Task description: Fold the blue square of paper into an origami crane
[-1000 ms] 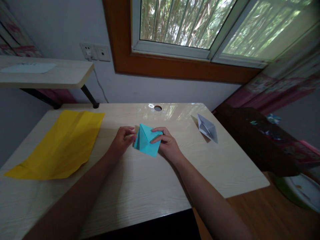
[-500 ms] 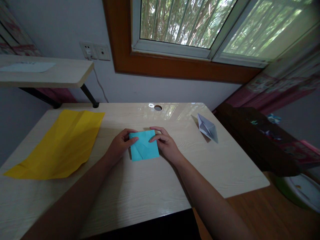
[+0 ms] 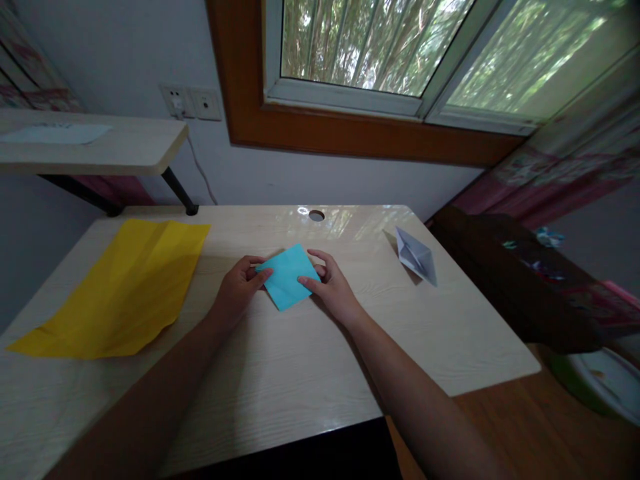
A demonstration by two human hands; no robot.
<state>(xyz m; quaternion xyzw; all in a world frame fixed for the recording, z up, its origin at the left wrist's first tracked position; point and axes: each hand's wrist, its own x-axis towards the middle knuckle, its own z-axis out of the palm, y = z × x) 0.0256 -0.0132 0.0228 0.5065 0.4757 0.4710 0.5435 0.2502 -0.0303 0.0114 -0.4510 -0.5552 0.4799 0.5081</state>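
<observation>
A folded square of light blue paper is held over the middle of the desk, turned so that its corners point up, down and to the sides. My left hand pinches its left corner, thumb on top and fingers behind. At the right corner my right hand grips it, the thumb lying on the face of the paper and the fingers partly hidden behind it. Creases show faintly on the paper's surface.
A large yellow paper sheet lies on the desk at the left. At the right stands a folded white paper shape. A raised shelf is at the back left, near a wall socket; a round cable hole sits at the back edge.
The blue paper has turned from lying squarely to standing on a corner, like a diamond. My right thumb has come down flatter on it; both hands have stayed nearly in place.
</observation>
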